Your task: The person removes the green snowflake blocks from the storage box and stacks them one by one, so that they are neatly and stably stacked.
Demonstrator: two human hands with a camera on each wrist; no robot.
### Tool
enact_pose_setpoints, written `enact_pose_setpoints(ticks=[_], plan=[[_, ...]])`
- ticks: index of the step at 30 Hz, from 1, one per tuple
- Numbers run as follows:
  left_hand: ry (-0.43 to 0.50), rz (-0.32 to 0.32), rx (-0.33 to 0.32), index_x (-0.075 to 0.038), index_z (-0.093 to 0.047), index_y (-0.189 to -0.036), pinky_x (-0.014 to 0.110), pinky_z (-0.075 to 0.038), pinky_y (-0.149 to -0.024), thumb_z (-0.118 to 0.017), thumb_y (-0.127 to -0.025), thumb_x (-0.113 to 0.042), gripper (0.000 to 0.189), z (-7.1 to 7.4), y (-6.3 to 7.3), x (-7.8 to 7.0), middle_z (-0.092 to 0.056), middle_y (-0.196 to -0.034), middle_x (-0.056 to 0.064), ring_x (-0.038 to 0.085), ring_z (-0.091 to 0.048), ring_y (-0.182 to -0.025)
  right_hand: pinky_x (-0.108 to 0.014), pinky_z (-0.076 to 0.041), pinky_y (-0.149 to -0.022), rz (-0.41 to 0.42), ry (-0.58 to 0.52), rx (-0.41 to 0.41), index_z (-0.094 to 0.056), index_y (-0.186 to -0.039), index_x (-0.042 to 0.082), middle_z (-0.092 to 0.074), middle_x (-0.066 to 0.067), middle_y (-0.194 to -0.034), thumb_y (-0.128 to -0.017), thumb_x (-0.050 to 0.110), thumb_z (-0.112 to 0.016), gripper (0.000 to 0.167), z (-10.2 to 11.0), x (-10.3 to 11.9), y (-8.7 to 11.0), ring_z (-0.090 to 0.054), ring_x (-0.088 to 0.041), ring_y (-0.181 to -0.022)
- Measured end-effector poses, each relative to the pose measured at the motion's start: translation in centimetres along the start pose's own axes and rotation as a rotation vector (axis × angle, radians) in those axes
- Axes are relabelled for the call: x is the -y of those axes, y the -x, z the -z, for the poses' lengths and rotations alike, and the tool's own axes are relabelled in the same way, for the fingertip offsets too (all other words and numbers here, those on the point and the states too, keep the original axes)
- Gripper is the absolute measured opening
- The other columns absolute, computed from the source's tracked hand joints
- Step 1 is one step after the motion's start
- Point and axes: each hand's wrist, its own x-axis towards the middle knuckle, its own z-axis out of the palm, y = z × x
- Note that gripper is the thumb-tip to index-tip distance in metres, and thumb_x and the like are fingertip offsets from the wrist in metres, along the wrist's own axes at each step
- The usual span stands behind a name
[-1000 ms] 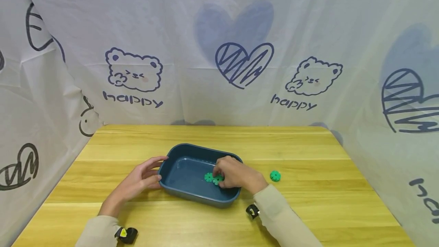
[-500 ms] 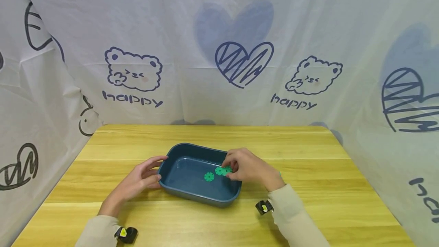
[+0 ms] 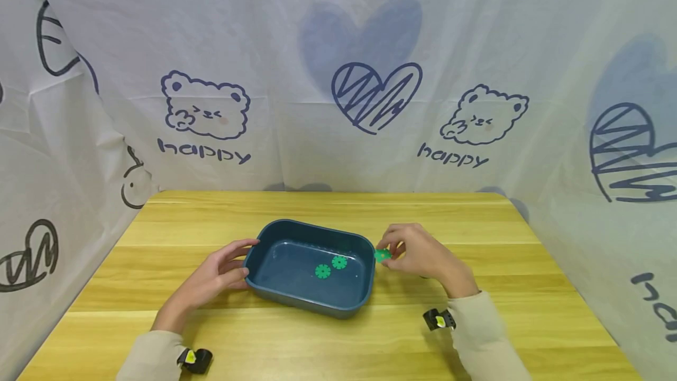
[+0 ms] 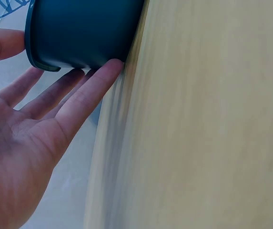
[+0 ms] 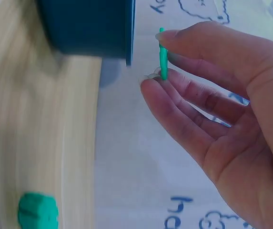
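A dark blue rectangular bin stands on the table in the head view. Inside it, on the floor near the right end, lie two green notched discs, one slightly left of the other. My left hand touches the bin's left end with its fingertips. In the left wrist view its fingers extend nearly straight against the bin wall. Just outside the bin's right rim, my right hand pinches another green notched disc; the right wrist view shows that disc edge-on between thumb and fingers.
A green piece rests on the table at lower left in the right wrist view; my right hand hides it in the head view. The wooden table meets a printed white curtain at its back and sides.
My right hand has lifted a green disc out of the bin and moved right past the rim. Two discs stay inside. The left hand and the bin hold their place.
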Motion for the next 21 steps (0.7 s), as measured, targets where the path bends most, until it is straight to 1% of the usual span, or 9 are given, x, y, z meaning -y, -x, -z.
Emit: enact_pose_setpoints(ticks=[5,9,12,15,21], plan=[[-0.008,-0.002,0.000,0.002,-0.032,-0.157,0.038,-0.064,-0.089,-0.056,-0.104,-0.009,0.059,0.0,0.0,0.0,-0.035,-0.155,0.040,0.029,-0.063,-0.125,-0.024,-0.063,-0.075,0.000,0.032,-0.039,-0.080,-0.099,0.009,-0.073,0.000,-0.097,-0.084,0.007,-0.082,0.015,0.8,-1.5,1.4,-0.065,-0.007,-0.076],[0.000,0.000,0.000,0.002,-0.032,-0.157,0.038,-0.064,-0.089,-0.056,-0.104,-0.009,0.059,0.0,0.0,0.0,-0.035,-0.154,0.040,0.025,-0.064,-0.123,-0.027,-0.063,-0.074,-0.009,0.045,-0.059,-0.080,-0.099,0.008,-0.073,-0.001,-0.096,-0.083,0.007,-0.082,0.016,1.3,-2.3,2.3,-0.066,-0.012,-0.077],[0.007,-0.002,0.002,0.002,-0.032,-0.157,0.038,-0.064,-0.089,-0.056,-0.104,-0.009,0.059,0.0,0.0,0.1,-0.035,-0.154,0.040,0.021,-0.064,-0.122,-0.029,-0.063,-0.074,-0.024,0.061,-0.064,-0.080,-0.099,0.009,-0.074,-0.001,-0.097,-0.084,0.008,-0.082,0.015,1.5,-3.0,3.0,-0.066,-0.012,-0.078],[0.008,-0.006,0.004,0.002,-0.032,-0.157,0.038,-0.064,-0.089,-0.056,-0.104,-0.008,0.059,0.1,-0.1,0.1,-0.035,-0.154,0.040,0.020,-0.065,-0.122,-0.031,-0.062,-0.074,-0.043,0.075,-0.067,-0.080,-0.100,0.010,-0.073,0.001,-0.097,-0.084,0.008,-0.081,0.015,1.7,-3.6,3.7,-0.066,-0.013,-0.079],[0.004,-0.011,0.006,0.002,-0.032,-0.157,0.039,-0.065,-0.089,-0.056,-0.105,-0.009,0.059,0.1,0.0,0.2,-0.035,-0.154,0.040,0.021,-0.065,-0.123,-0.036,-0.060,-0.074,-0.115,0.071,-0.075,-0.080,-0.099,0.012,-0.074,0.003,-0.097,-0.084,0.009,-0.082,0.016,1.8,-4.4,4.5,-0.066,-0.020,-0.081]])
